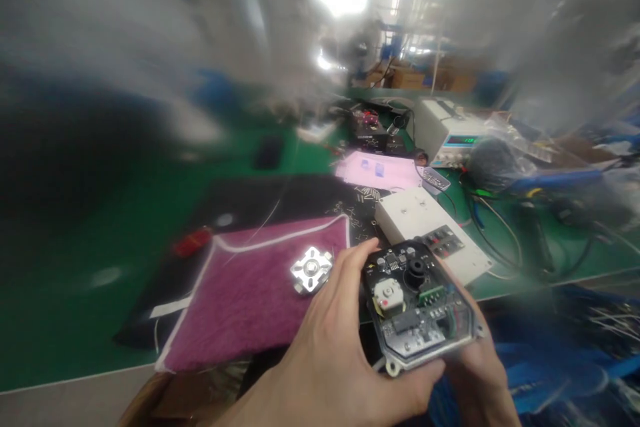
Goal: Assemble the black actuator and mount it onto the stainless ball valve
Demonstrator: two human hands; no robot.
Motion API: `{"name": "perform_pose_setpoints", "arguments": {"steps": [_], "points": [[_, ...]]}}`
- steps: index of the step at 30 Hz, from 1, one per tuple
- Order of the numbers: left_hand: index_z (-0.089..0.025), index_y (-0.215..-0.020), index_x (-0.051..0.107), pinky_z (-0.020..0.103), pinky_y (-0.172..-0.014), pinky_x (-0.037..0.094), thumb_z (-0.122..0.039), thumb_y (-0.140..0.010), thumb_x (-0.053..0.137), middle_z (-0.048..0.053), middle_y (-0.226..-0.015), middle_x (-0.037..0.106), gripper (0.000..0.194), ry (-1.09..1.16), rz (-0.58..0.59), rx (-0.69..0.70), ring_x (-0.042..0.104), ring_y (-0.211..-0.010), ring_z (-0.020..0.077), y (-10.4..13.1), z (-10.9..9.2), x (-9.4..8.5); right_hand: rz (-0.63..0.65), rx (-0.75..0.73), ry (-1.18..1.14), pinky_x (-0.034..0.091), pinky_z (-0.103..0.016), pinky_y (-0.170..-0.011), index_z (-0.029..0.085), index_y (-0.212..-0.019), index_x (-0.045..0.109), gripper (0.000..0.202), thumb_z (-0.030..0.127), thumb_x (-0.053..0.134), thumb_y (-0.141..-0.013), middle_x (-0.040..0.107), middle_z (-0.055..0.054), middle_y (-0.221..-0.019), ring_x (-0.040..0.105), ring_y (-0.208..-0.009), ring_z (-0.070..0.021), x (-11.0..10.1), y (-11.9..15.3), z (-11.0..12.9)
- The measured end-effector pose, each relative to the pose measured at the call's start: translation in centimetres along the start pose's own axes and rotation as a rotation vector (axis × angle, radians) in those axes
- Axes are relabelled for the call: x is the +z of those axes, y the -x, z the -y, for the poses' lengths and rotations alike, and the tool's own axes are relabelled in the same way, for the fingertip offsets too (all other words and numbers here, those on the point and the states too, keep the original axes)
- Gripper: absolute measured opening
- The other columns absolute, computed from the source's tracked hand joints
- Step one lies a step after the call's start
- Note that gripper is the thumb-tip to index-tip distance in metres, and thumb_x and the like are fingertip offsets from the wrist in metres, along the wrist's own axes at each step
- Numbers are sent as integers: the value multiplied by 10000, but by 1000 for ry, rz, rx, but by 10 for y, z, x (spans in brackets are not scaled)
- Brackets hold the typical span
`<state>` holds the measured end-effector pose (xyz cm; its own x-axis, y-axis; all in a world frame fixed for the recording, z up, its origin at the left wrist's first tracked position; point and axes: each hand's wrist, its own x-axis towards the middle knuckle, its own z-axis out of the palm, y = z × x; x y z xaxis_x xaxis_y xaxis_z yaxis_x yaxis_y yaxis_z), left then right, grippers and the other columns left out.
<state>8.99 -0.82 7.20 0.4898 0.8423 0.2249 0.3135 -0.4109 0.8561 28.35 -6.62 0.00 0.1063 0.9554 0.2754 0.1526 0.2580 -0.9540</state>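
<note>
Between both hands, in front of the bench edge, is an electronic module [410,320] with a clear cover, tilted toward me. Under its cover show a circuit board, a black round lens-like part and a small white motor-like part. My left hand [330,340] grips its left side, thumb along the lower edge and fingers over the top corner. My right hand [480,373] wraps the right side from behind, its fingers partly hidden by the module. Beyond my left fingers, a silver cross-shaped metal part [312,269] lies on a purple cloth [240,293].
A white box with switches [430,220] stands just behind the module. Loose screws and standoffs [367,195] lie near a pink sheet [380,171]. A power supply [445,133] with a lit display sits farther back, with cables to its right. Blue material [565,347] is at lower right.
</note>
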Motion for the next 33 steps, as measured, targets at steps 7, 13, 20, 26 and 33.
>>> {"name": "perform_pose_setpoints", "arguments": {"steps": [7, 13, 20, 26, 33], "points": [[-280, -1515, 417, 464, -1125, 538, -418, -664, 941, 90, -1476, 601, 1009, 183, -73, -174, 606, -1338, 348, 17, 12, -10, 24, 188, -228, 555, -534, -1107, 337, -1557, 455, 727, 617, 686, -927, 508, -71, -1574, 510, -1437, -366, 21, -10, 1], [-198, -1293, 679, 427, -1048, 560, -409, -866, 788, 109, -1255, 742, 489, 741, -454, -300, 703, -1175, 317, 19, 40, -30, 70, 140, -212, 500, -472, -1166, 339, -1545, 400, 795, 553, 793, -888, 569, -87, -1502, 595, -1347, -287, 46, -23, -15], [-171, -1258, 717, 432, -1055, 546, -358, -951, 683, 126, -1304, 724, 361, 975, -565, -313, 694, -1177, 283, 17, 61, -49, 158, -48, 452, 456, -495, -1187, 345, -1487, 483, 683, 507, 789, -898, 570, -38, -1478, 555, -1359, -277, 54, -33, -37], [-174, -1262, 690, 433, -1098, 497, -285, -899, 733, 98, -1274, 737, 382, 889, -503, -308, 682, -1203, 290, 20, 63, -49, 291, -197, 553, 440, -550, -1191, 268, -1556, 388, 793, 518, 770, -908, 499, -122, -1529, 494, -1404, -324, 61, -44, -45], [-173, -1241, 660, 478, -1099, 487, -342, -755, 850, 107, -1232, 737, 549, 815, -467, -355, 672, -1205, 348, 22, 65, -58, 330, -214, 577, 474, -549, -1148, 218, -1542, 377, 888, 499, 846, -843, 517, -166, -1491, 512, -1371, -343, 71, -57, -40]]}}
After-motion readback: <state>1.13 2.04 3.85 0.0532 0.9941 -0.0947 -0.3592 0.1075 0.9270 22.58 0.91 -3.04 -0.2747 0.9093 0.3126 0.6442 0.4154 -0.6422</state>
